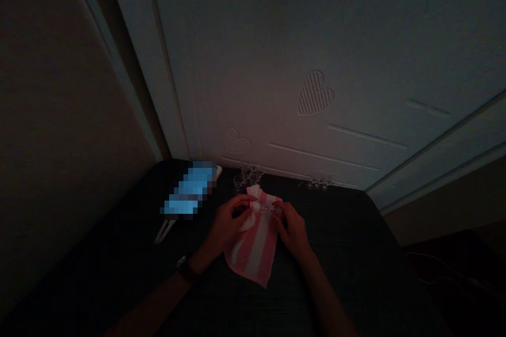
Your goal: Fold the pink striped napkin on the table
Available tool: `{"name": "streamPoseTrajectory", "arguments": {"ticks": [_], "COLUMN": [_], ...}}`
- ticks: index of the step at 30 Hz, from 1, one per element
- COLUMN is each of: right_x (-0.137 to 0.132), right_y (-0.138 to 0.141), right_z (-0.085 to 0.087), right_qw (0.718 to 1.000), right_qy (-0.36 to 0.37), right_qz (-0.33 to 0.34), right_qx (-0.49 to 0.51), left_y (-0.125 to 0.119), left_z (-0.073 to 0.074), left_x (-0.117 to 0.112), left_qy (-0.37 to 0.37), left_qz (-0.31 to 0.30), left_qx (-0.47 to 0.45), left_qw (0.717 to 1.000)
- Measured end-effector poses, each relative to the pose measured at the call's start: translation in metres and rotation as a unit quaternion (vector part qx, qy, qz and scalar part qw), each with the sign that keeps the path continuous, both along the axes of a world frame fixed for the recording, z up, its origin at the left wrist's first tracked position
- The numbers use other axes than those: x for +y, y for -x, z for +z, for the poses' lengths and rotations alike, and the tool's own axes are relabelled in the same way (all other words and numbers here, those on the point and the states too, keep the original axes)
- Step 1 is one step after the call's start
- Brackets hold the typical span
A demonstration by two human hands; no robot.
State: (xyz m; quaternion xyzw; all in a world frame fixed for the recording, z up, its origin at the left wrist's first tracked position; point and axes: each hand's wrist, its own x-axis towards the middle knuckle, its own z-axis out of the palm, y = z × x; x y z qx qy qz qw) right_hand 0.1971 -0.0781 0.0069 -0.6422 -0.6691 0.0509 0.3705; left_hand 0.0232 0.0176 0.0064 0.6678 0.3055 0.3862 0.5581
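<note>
A pink and white striped cloth (253, 253) lies between my hands on the dark table, its lower corner spread toward me. My left hand (233, 215) is closed, its fingertips pinching the upper left part of the cloth. Across the cloth's upper part is a small clear, glass-like piece (269, 209), too dim to name. My right hand (291, 224) is closed at that piece's right end, thumb and fingers pinching it over the cloth. Just beyond the cloth stands a cluster of small clear glass-like things (250, 174). A dark watch (185, 268) is on my left wrist.
More small clear pieces (319, 183) stand at the table's back edge. A phone with a lit, blurred screen (192, 189) leans on the left, a pale loop (165, 230) below it. A white panel with embossed hearts (315, 93) rises behind the dark table (221, 305).
</note>
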Motion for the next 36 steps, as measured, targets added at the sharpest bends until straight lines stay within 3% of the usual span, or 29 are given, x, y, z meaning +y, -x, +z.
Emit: {"name": "streamPoseTrajectory", "arguments": {"ticks": [20,28,32,36], "right_x": [-0.0013,-0.0025,-0.0018,-0.0019], "right_y": [0.0017,-0.0002,-0.0003,-0.0005], "right_z": [0.0038,0.0008,-0.0006,0.0006], "right_qw": [1.0,0.999,0.999,0.999], "right_qy": [0.011,0.027,0.02,0.014], "right_qz": [0.003,0.002,0.012,0.02], "right_qx": [0.002,-0.017,-0.036,-0.038], "left_y": [-0.0002,0.0003,0.0005,0.0026], "left_z": [0.0077,0.0025,0.0014,0.0077], "left_x": [-0.0015,-0.0001,-0.0022,-0.0091], "left_qy": [0.034,0.011,-0.03,-0.18], "left_qz": [-0.003,0.011,0.022,0.051], "left_qx": [0.004,0.019,0.045,0.118], "left_qw": [0.999,1.0,0.998,0.975]}}
